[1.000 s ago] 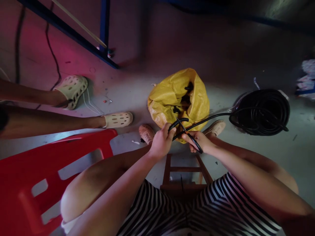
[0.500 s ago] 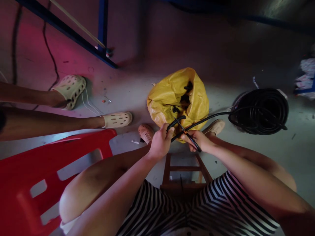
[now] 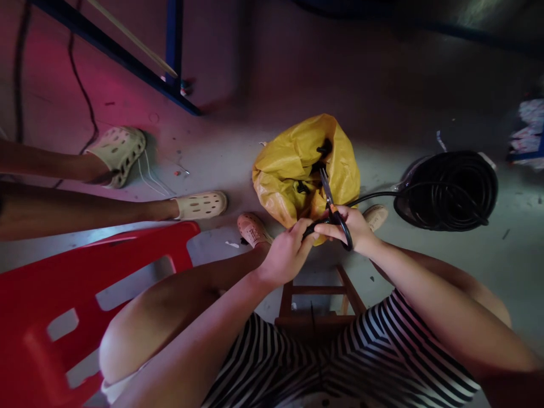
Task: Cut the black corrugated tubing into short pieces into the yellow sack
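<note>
black tubing (image 3: 312, 228) is pinched by the left hand (image 3: 285, 252), while the right hand (image 3: 356, 229) grips scissors (image 3: 331, 204) that could pierce the yellow sack (image 3: 289, 153) if lowered carelessly.

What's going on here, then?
A person's right hand holds scissors, blades pointing over an open yellow bag. The left hand grips black tubing, close to the right hand. More tubing stretches from behind the right hand to a black coil on the floor.
</note>
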Motion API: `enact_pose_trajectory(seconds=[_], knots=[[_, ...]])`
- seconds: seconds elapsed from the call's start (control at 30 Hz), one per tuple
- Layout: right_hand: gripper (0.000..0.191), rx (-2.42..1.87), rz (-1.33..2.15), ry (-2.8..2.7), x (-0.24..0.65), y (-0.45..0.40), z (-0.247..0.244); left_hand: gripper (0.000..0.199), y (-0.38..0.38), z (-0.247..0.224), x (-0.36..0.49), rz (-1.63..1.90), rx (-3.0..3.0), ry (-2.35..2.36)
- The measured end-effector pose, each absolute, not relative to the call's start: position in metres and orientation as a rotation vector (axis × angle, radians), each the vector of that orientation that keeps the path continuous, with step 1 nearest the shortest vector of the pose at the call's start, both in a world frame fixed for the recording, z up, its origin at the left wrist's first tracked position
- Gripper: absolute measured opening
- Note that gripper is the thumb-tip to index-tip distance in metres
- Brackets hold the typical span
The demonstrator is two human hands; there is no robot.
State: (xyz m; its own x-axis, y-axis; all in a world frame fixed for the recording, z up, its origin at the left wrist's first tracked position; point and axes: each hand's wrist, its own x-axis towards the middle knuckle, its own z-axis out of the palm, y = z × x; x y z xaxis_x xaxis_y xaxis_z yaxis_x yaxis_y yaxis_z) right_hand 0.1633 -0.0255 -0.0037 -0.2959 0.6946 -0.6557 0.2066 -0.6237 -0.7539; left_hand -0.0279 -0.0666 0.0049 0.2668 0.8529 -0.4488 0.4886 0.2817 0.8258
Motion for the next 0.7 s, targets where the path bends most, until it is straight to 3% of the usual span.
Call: enact_pose_trajectory(seconds=[0.23, 0.5, 0.7], knots=[[0.038, -1.377, 2.094, -0.917, 0.167, -0.011, 0.027, 0.032, -0.062, -0.002, -0.032, 0.358, 1.243, 1.208], [0.029, -1.434, 1.554, -0.896, 0.206, 0.044, 0.078, 0.048, -0.046, 0.012, -0.046, 0.400, 0.987, 0.867], [0.028, -1.525, 1.393, -0.939, 0.216, 0.045, 0.066, 0.053, -0.042, 0.029, -0.070, 0.392, 0.643, 0.727]])
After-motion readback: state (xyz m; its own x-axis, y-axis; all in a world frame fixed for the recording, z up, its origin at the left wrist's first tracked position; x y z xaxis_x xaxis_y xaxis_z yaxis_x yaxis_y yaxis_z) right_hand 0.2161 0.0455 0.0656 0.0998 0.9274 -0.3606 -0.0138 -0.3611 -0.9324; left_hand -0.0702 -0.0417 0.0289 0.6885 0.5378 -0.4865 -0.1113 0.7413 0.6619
